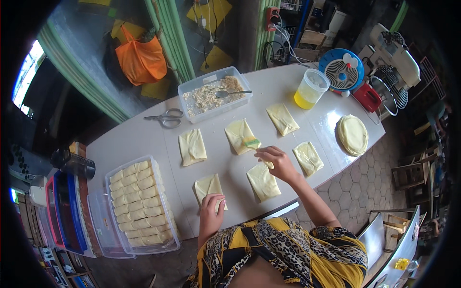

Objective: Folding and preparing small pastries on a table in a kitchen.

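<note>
My right hand [278,162] is closed round the handle of a pastry brush [251,142]. The brush's greenish-yellow bristles touch a folded dough sheet [238,132] in the middle of the table. Nearer to me, my left hand [212,211] rests on another folded dough sheet [206,186], its fingers slightly bent and apart. Below the brush lies a folded piece [263,183], partly under my right hand. More folded sheets lie around: one at the left [192,147], one at the far right [282,119] and one beside my right wrist [309,158].
A clear tub [158,163] of rolled dough stands left. At the back are scissors [168,118], a filling box [182,91] with a spoon [225,93], and a container of yellow liquid [312,89]. A dough stack [353,135] and blue fan [342,72] are right.
</note>
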A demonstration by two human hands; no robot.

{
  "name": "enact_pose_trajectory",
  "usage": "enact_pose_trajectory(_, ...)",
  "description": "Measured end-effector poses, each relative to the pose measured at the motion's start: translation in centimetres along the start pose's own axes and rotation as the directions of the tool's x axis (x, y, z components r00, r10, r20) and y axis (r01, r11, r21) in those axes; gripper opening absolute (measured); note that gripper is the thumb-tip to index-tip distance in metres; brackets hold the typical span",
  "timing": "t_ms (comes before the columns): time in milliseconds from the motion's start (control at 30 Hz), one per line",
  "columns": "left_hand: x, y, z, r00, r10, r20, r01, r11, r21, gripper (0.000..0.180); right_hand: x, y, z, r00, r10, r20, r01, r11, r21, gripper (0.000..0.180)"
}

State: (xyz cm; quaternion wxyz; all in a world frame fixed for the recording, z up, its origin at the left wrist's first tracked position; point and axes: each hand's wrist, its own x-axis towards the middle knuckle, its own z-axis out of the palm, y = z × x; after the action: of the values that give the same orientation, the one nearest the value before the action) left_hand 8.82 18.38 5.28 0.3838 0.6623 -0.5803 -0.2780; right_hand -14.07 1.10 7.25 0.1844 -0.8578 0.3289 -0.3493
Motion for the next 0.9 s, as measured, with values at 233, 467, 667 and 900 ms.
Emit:
enact_pose_trajectory(233, 0.3, 2.1, 1.1, 0.999, 0.036, 0.012, -0.036, 0.999, 0.023, 0.011, -0.6, -1.4, -6.6, 0.937, 0.111, -0.331, -0.097, 0.994, 0.058, 0.017)
enact_pose_trajectory(467, 0.4, 3.7, 4.2, 0.997, 0.03, 0.074, -0.032, 0.999, 0.023, 0.012, 6.2, 8.9, -16.5, 0.582, -0.082, -0.809, -0.217, 0.943, -0.251, 0.015)
enact_pose_trajectory(667, 1.3, 5.5, 6.2, 0.996, 0.041, 0.08, -0.044, 0.998, 0.036, 0.011, 10.4, 21.6, -17.9, 0.851, 0.37, -0.372, -0.496, 0.798, -0.342, 0.01)
enact_pose_trajectory(900, 1.4, 4.8, 6.3, 0.999, 0.032, 0.022, -0.032, 0.999, 0.008, 0.011, 7.8, 21.7, -20.2, 0.47, 0.533, -0.704, -0.151, 0.834, 0.53, 0.014)
